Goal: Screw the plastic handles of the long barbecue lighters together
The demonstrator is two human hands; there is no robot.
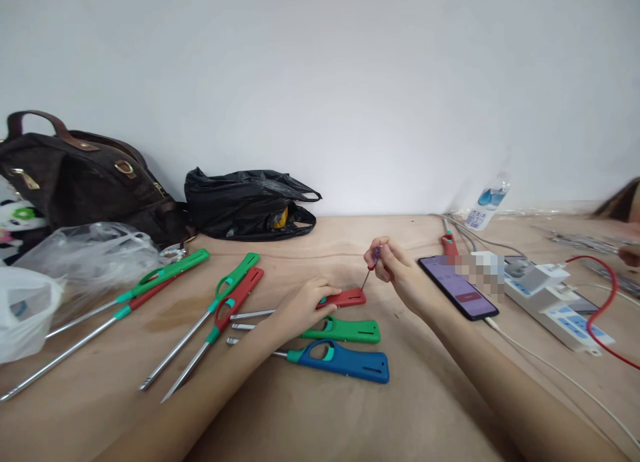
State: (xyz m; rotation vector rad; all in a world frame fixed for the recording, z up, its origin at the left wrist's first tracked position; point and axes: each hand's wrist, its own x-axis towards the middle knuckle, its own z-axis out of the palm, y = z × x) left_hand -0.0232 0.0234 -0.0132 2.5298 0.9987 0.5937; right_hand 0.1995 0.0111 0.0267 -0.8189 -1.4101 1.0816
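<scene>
A red long-necked lighter (351,297) lies on the table with its metal tube toward the left. My left hand (306,307) is closed over its trigger end and holds it against the table. In my right hand (393,267), the fingers pinch the handle of a small screwdriver (369,275). The screwdriver's tip meets the red lighter near the end of its handle. Just below lie a green lighter (355,330) and a blue lighter (353,362), side by side, their tubes partly hidden by my left hand and forearm.
More lighters (239,295) lie at the left. A dark bag (85,182), a black plastic bag (240,205) and clear plastic bags (100,249) stand behind. On the right are a phone (463,292), a power strip (550,309) with cables, a bottle (487,202) and another person's hand (630,254).
</scene>
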